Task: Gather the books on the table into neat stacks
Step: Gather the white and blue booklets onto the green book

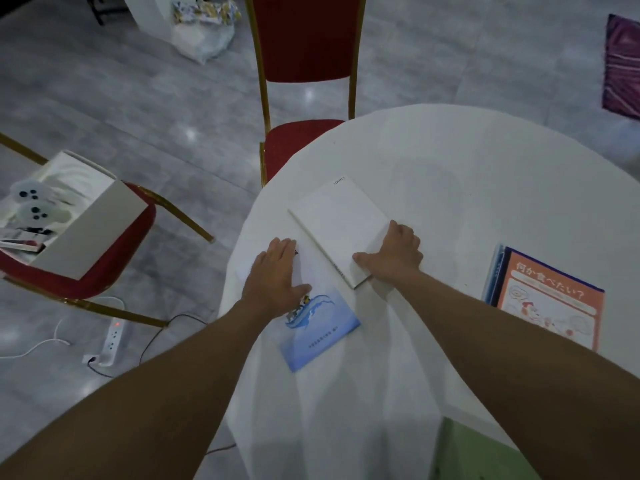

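Note:
A plain white book (341, 225) lies at the left side of the round table (485, 188). My right hand (394, 252) grips its near right corner, thumb on the cover. Beside it lies a blue and white book with a whale picture (318, 327), close to the table's left edge. My left hand (277, 271) rests flat on its upper part, fingers spread. An orange book with Japanese writing (547, 299) lies at the right on top of a blue book (493, 271), apart from both hands.
A white cloth covers the table. A red chair with a gold frame (304, 64) stands behind it. Another red chair (86, 268) at the left carries an open white box (76, 216). A power strip (112, 341) and cables lie on the floor.

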Action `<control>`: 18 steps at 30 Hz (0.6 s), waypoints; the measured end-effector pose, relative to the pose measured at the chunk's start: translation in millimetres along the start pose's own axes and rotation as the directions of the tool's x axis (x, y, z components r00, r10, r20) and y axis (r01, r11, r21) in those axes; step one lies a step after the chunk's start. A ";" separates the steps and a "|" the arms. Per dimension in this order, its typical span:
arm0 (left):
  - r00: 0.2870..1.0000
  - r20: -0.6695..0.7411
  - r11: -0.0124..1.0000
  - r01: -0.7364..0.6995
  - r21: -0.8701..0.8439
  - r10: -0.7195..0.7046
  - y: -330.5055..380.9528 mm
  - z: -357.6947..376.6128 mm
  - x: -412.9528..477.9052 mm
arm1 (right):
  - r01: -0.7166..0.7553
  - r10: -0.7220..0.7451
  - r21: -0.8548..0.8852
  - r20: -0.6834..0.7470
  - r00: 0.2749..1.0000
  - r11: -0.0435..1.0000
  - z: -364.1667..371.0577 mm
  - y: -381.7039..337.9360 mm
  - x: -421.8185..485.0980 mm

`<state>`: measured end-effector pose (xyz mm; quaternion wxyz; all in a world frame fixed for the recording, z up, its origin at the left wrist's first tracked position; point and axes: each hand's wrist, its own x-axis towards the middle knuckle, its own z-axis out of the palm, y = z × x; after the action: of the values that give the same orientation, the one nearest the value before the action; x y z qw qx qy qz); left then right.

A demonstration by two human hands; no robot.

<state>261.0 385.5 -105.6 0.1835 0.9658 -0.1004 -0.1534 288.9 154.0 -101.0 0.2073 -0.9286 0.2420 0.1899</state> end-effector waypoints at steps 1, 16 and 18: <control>0.994 -0.087 0.998 0.062 0.001 -0.062 -0.4 -0.1 -4.5 | -0.041 0.041 0.004 0.004 0.999 0.999 -1.8 -2.8 -0.1; 0.671 -0.133 0.680 0.691 -0.245 -0.729 29.1 11.7 -37.3 | -0.277 0.270 0.062 0.099 0.958 0.959 -10.8 2.7 -15.6; 0.647 -0.095 0.643 0.709 -0.289 -0.757 29.3 12.1 -39.1 | -0.281 0.275 0.069 0.081 0.958 0.957 -8.9 3.9 -21.5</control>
<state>216.5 364.7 -94.8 0.2228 0.9055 0.3394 -0.1235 271.6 154.6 -84.9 0.2238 -0.8691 0.3701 0.2398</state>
